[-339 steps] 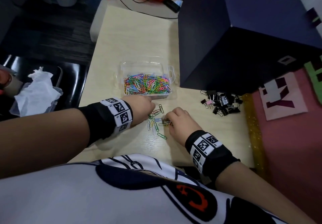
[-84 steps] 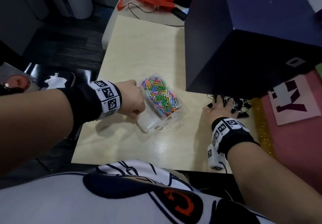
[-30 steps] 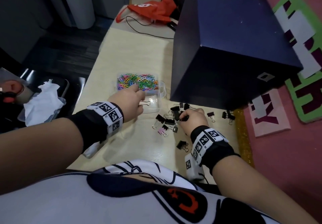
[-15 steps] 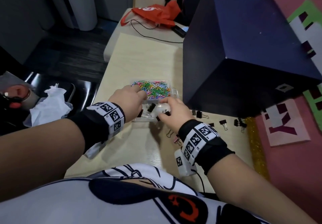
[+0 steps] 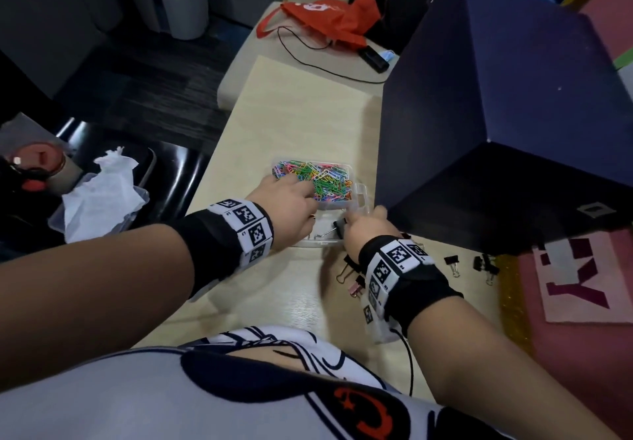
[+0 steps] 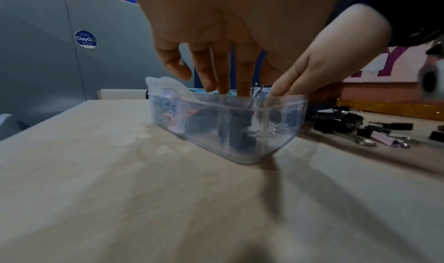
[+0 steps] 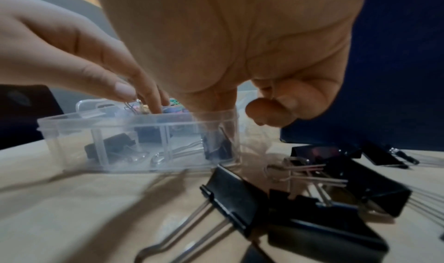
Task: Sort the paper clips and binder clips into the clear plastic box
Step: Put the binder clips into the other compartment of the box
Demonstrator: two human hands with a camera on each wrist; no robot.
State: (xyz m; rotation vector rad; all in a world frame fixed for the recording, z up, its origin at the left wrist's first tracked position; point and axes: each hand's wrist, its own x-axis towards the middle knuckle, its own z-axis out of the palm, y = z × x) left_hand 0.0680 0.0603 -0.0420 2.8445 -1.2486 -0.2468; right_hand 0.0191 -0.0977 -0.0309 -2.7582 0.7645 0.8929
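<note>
The clear plastic box sits mid-table, with colourful paper clips filling its far compartment. My left hand reaches down into the near compartment. In the wrist views the left hand pinches the wire handles of a binder clip. My right hand is at the box's near right corner. Its thumb and forefinger dip inside, holding a black binder clip. More black clips lie in the box. Several loose binder clips lie on the table beside my right wrist, one of them pink.
A large dark blue box stands right behind the plastic box on the right. A gold glitter strip and a pink mat border the table's right edge. A red bag and a cable lie far back. A chair holding tissue stands at the left.
Over the last second my right hand left the loose clips and came to the box's near right corner. My left hand stayed over the near compartment.
</note>
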